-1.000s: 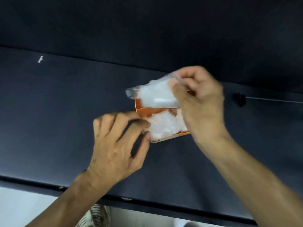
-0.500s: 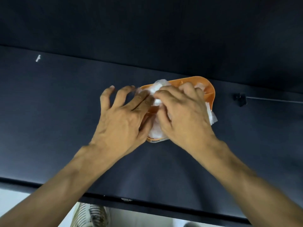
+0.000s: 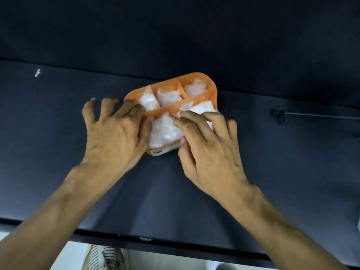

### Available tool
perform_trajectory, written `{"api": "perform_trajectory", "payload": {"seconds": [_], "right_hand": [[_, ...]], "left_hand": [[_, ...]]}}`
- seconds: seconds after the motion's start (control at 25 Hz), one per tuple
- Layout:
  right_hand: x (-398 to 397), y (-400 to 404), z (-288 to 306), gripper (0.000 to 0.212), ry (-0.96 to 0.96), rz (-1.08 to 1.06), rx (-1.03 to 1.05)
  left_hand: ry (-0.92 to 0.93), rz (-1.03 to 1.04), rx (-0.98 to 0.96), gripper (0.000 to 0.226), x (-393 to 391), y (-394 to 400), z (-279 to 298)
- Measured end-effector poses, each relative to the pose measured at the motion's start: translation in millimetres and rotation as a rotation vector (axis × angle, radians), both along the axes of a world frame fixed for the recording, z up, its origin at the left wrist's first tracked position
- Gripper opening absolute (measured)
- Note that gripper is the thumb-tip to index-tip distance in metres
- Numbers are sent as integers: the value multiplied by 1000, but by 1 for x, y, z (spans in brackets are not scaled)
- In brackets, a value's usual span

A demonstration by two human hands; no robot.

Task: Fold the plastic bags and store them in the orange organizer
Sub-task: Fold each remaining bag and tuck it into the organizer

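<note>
The left hand [image 3: 115,133], fingers spread, is laid against the left side of the orange plastic compartment organizer [image 3: 196,77]. The right hand [image 3: 208,147] is pressed with bent fingers on the white folded plastic bags [image 3: 165,129] in its near compartment.

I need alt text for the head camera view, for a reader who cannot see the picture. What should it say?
Two bare hands work at an orange organizer on a dark table, its compartments filled with folded white plastic bags. The left hand rests on the organizer's left end; the right hand touches the bags in the near compartment with its fingers.
</note>
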State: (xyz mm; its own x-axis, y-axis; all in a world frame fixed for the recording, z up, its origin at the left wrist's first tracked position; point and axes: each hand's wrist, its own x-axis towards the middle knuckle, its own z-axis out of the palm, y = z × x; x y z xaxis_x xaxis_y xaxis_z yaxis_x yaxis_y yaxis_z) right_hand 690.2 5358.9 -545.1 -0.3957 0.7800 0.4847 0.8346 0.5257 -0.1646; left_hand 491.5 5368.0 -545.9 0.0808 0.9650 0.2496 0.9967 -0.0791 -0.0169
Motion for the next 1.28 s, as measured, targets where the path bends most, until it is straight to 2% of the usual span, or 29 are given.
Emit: {"api": "perform_trajectory", "payload": {"seconds": [0.16, 0.24, 0.32, 0.44, 0.56, 0.68, 0.76, 0.84, 0.92, 1.0, 1.04, 1.16, 1.24, 1.28], "right_hand": [[20, -25, -12, 30, 143, -80, -90], [38, -41, -21, 29, 217, -154, -141], [57, -56, -29, 28, 275, -225, -194], [96, -82, -39, 27, 321, -383, -248], [148, -108, -42, 27, 318, -594, -177], [198, -125, -37, 48, 233, -904, -87], [228, -132, -36, 69, 205, -1142, -220], [245, -133, -40, 71, 220, -1254, -419], [243, -134, -46, 50, 151, -1127, -447], [222, -132, -50, 32, 163, -880, -381], [207, -130, -51, 28, 206, -741, -371], [157, -130, -48, 28, 311, -359, -383], [136, -135, -37, 28, 387, -202, -312], [133, -137, -30, 24, 415, -194, -255]], "left_hand": [[-40, 5, 153, 45, -7, -1, 10], [-104, -95, 173, 46, 15, -12, 11], [-162, -307, 60, 48, 50, -26, -1], [-86, -622, -157, 55, 104, -41, -37], [-5, -721, -235, 62, 147, -44, -62], [-44, -720, -285, 65, 173, -45, -71], [-90, -718, -296, 66, 184, -47, -76], [-125, -716, -293, 65, 187, -49, -79], [-162, -728, -294, 65, 186, -49, -79], [-242, -729, -314, 64, 185, -46, -76], [-349, -713, -332, 64, 185, -45, -74], [-871, -505, -529, 62, 184, -41, -54], [-1024, -417, -627, 58, 182, -38, -44], [-1069, -381, -626, 49, 181, -37, -41]]}}
